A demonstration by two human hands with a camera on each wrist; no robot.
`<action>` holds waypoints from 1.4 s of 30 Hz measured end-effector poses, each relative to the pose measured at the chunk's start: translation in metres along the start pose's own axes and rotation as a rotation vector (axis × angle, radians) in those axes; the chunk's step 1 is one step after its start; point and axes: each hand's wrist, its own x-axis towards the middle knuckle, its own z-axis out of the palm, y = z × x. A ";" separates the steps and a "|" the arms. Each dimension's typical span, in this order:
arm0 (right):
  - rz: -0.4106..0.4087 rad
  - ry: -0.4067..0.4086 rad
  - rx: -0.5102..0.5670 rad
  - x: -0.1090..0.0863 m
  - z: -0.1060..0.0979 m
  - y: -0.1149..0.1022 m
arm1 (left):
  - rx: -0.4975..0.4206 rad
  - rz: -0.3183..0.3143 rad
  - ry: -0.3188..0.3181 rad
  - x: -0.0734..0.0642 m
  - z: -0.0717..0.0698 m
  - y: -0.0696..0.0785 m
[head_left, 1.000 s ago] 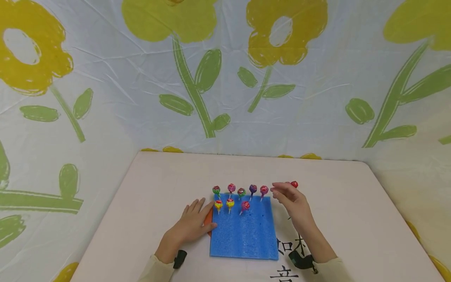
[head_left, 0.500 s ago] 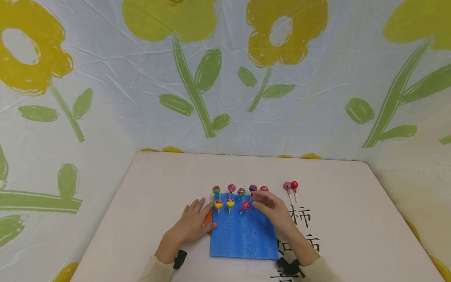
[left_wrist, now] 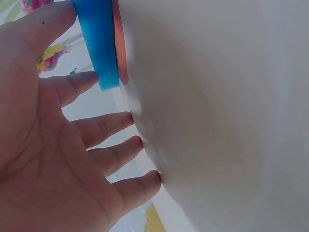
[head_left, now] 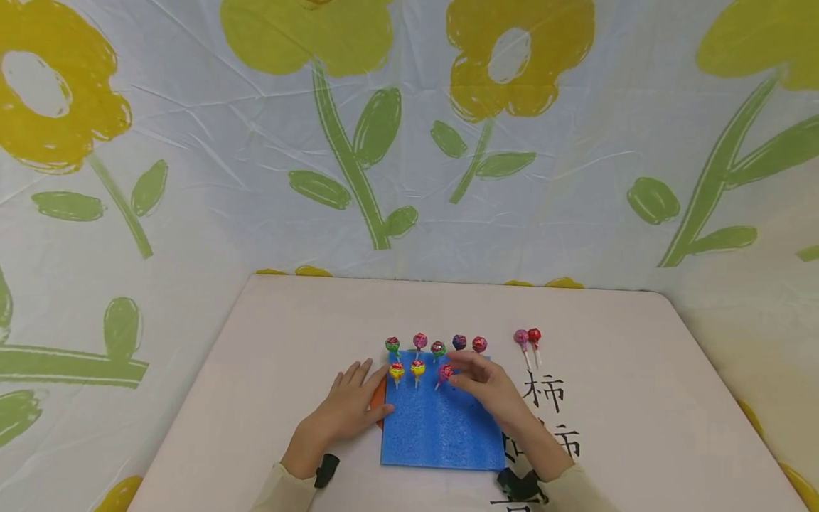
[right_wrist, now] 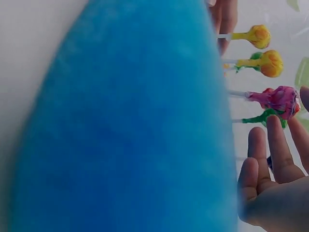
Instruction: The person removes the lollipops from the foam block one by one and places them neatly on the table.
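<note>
A blue foam board (head_left: 441, 434) lies on the table with several wrapped lollipops standing in it on their sticks. My left hand (head_left: 350, 411) lies spread at its left edge. Its thumb and index finger touch the foam, and the other fingertips rest on the white tabletop in the left wrist view. Over the board's upper right, my right hand (head_left: 489, 391) has its thumb and fingertips right at a pink lollipop (right_wrist: 280, 101) in the front row. Two yellow lollipops (head_left: 418, 369) stand left of it, and a green one (head_left: 438, 349) is behind.
Two loose lollipops, one purple (head_left: 522, 337) and one red (head_left: 534, 334), lie on the table right of the board. An orange piece (head_left: 378, 405) shows under the board's left edge. Black characters (head_left: 545, 392) mark the tabletop (head_left: 307, 320). A flowered cloth (head_left: 256, 142) hangs behind.
My right hand has moved left, from beside the loose lollipops and across the back row, to the front pink lollipop. My left hand and the board have kept their places.
</note>
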 end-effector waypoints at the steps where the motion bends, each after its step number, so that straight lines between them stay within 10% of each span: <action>1: 0.006 -0.004 -0.008 0.000 0.001 0.000 | 0.001 -0.001 0.000 0.000 0.000 0.000; 42: 0.025 0.077 0.016 -0.004 -0.004 -0.011 | 0.004 -0.020 -0.018 0.000 0.000 0.000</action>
